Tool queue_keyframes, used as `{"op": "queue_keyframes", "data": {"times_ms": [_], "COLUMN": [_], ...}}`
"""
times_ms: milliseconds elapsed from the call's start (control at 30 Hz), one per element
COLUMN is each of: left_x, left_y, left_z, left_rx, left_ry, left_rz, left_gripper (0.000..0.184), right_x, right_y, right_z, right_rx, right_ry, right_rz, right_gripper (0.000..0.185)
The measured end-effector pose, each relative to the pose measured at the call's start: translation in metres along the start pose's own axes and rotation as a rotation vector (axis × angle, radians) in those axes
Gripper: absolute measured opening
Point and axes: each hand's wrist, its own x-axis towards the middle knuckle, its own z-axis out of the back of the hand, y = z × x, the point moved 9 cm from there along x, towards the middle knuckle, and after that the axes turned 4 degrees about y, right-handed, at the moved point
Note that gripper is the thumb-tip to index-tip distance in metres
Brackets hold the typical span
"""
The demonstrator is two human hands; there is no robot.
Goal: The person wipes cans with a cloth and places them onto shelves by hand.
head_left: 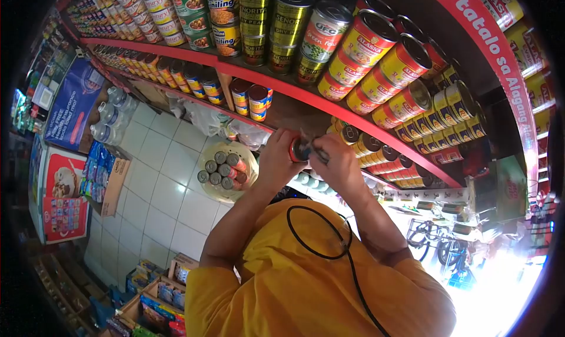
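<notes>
My left hand (278, 163) is closed around a small can (295, 150) with a red side, held up in front of my chest at the shelf's edge. My right hand (338, 165) is closed just beside the can's top, pinching a small greyish thing (305, 140), perhaps a cloth or a brush; its kind is too blurred to make out. That thing seems to touch the can's lid. Below and to the left, a pale round tub (206, 154) on the floor holds several cans (220, 171) with grey tops and reddish sides.
Red-edged shelves (276, 81) carry stacked cans, among them yellow-and-red cans (360, 48) and green-gold cans (291, 28). Water bottles (109, 116) stand on the tiled floor (159, 193). A red-and-white freezer (62, 193) is at left. A black cable (353, 266) hangs over my shirt.
</notes>
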Motion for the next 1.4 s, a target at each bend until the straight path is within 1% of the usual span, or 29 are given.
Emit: {"op": "queue_keyframes", "data": {"times_ms": [100,200,300,400,500,600,700,733,833,933,1033,1133,1200,1233,1267,1300,1367,1400], "left_x": [0.001,0.003,0.003,0.003,0.005,0.009,0.009,0.01,0.012,0.015,0.014,0.013,0.01,0.007,0.006,0.005,0.007,0.008], "left_y": [-0.01,-0.009,-0.004,0.001,0.005,-0.003,-0.003,-0.005,-0.009,-0.008,-0.007,-0.001,-0.002,0.0,0.001,0.002,-0.003,-0.004], "left_z": [0.0,0.004,0.001,-0.005,-0.001,0.005,0.001,0.001,0.002,0.003,0.005,0.009,0.009,0.007,0.005,0.002,0.005,0.006], "left_rx": [0.001,0.066,0.09,0.125,0.191,0.11,0.051,0.055,0.084,0.134,0.16,0.129,0.108,0.055,0.002,-0.051,-0.028,-0.017], "left_ry": [0.045,0.007,-0.003,-0.023,-0.018,0.002,0.008,-0.002,-0.022,-0.036,-0.03,-0.04,-0.019,0.003,0.023,0.042,0.017,0.008], "left_rz": [0.02,0.015,0.037,0.048,0.066,-0.016,-0.006,-0.014,-0.021,0.008,0.015,-0.036,-0.052,-0.007,0.037,0.081,0.086,0.087], "left_gripper": [0.059,0.059,0.059,0.058,0.058,0.059,0.06,0.06,0.06,0.057,0.054,0.056,0.057,0.058,0.058,0.058,0.058,0.058], "right_x": [0.005,0.006,0.006,0.01,0.01,0.011,0.016,0.017,0.019,0.019,0.025,0.024,0.025,0.024,0.025,0.027,0.027,0.025], "right_y": [0.001,0.014,0.01,0.007,0.02,0.009,0.001,-0.005,-0.008,-0.001,0.018,0.024,0.016,0.012,0.01,0.009,0.006,0.007], "right_z": [0.004,-0.001,-0.003,-0.003,-0.007,-0.013,0.012,0.017,0.005,0.003,0.003,-0.008,-0.007,-0.006,0.0,0.006,0.017,0.014], "right_rx": [-0.034,-0.096,-0.043,-0.111,-0.069,0.048,0.09,0.124,0.031,-0.021,0.013,0.027,-0.03,-0.057,-0.102,-0.092,-0.07,-0.065], "right_ry": [-0.109,-0.051,0.005,-0.066,0.005,0.262,0.089,0.067,-0.008,-0.074,-0.039,0.213,0.301,0.345,0.333,0.251,0.085,0.059], "right_rz": [0.006,0.085,0.092,0.036,0.162,0.126,0.037,-0.108,-0.019,-0.033,0.09,0.143,0.119,0.104,0.099,0.092,0.076,0.091], "right_gripper": [0.023,0.023,0.023,0.024,0.024,0.025,0.025,0.023,0.021,0.019,0.021,0.022,0.021,0.021,0.021,0.021,0.021,0.022]}}
